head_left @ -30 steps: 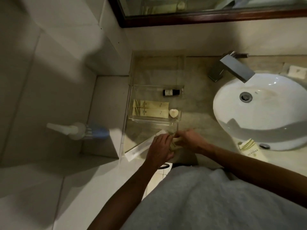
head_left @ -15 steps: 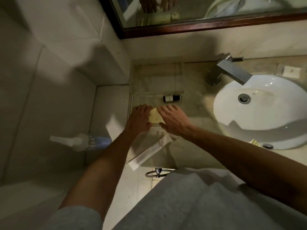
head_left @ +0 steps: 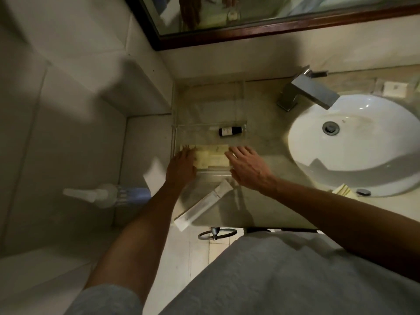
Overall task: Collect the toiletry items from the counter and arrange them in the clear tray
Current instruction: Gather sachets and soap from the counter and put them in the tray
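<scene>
The clear tray stands on the counter's left end, against the wall. A small dark bottle lies in it. Nearer me in the tray lie cream flat packets, side by side. My left hand rests with straight fingers on the packets' left end. At their right end my right hand touches them with spread fingers. A long white packet lies slanted on the counter in front of the tray, over the counter's edge. Another cream packet sits by the basin's front rim.
A white basin fills the right of the counter, with a square metal tap behind it. A wrapped white bar lies at the back right. A pump bottle stands on the ledge to the left. A mirror hangs above.
Both hands rose from the long white packet at the counter's front edge to the tray. Over the last half second they drew apart to the two ends of the cream packets.
</scene>
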The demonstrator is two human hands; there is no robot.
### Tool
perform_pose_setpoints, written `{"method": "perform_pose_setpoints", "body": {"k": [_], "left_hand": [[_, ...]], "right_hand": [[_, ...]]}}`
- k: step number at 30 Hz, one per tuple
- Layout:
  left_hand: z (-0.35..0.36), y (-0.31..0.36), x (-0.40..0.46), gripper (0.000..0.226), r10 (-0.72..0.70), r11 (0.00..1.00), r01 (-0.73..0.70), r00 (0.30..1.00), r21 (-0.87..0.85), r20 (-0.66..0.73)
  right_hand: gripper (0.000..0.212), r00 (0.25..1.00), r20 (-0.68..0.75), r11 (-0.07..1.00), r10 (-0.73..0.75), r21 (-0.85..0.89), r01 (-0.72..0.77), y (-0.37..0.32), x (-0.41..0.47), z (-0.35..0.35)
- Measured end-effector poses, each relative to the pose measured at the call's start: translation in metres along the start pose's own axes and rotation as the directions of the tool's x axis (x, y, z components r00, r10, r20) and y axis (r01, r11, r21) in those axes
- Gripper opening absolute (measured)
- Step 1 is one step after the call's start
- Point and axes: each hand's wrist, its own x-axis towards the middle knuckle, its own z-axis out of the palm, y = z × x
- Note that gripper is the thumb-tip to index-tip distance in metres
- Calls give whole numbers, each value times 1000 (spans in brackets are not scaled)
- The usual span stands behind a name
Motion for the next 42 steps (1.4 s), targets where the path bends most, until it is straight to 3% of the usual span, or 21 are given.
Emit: {"method": "perform_pose_setpoints", "body": {"k": [2, 4, 7, 10, 14, 19, 24, 26, 30, 35, 42], "left_hand": [[-3, 15, -2, 53, -80, 997, 80, 990, -6, -116], [-2, 50, -1, 59, -65, 998, 65, 981, -9, -184], [10, 134, 1, 56, 147, 987, -158, 960, -24, -240], [26, 236, 1, 56, 387, 904, -417, 890, -89, -241], [54, 354, 1, 71, 578, 805, -574, 816, -151, -20], [76, 413, 1, 70, 644, 751, -659, 719, -36, 262], [82, 401, 0, 50, 586, 798, -603, 780, 13, 220], [76, 390, -4, 44, 546, 828, -561, 813, 19, 204], [58, 345, -9, 41, 475, 878, -478, 874, 8, 101], [19, 232, -8, 65, 310, 950, -311, 950, 34, 26], [-35, 44, 1, 70, 10, 999, -10, 1000, -33, -2]], "right_hand": [[60, 999, -32, 999, 27, 36, -26, 17, -21, -3], [57, 998, -34, 996, 60, 69, -58, 42, -52, -2], [59, 986, 12, 978, 165, 126, -165, 83, -111, 8], [62, 965, 57, 959, 257, 108, -262, 129, -177, 21], [69, 888, 64, 886, 456, 61, -460, 181, -255, 34], [70, 804, 207, 819, 557, 26, -573, 199, -301, 52], [23, 857, 173, 819, 485, 255, -514, 187, -291, 55], [14, 869, 162, 789, 468, 366, -494, 180, -277, 53], [23, 928, 72, 862, 365, 351, -367, 159, -236, 40], [36, 985, -37, 978, 167, 136, -161, 112, -150, 14], [37, 984, -133, 962, 121, 262, -83, 35, -39, -17]]}}
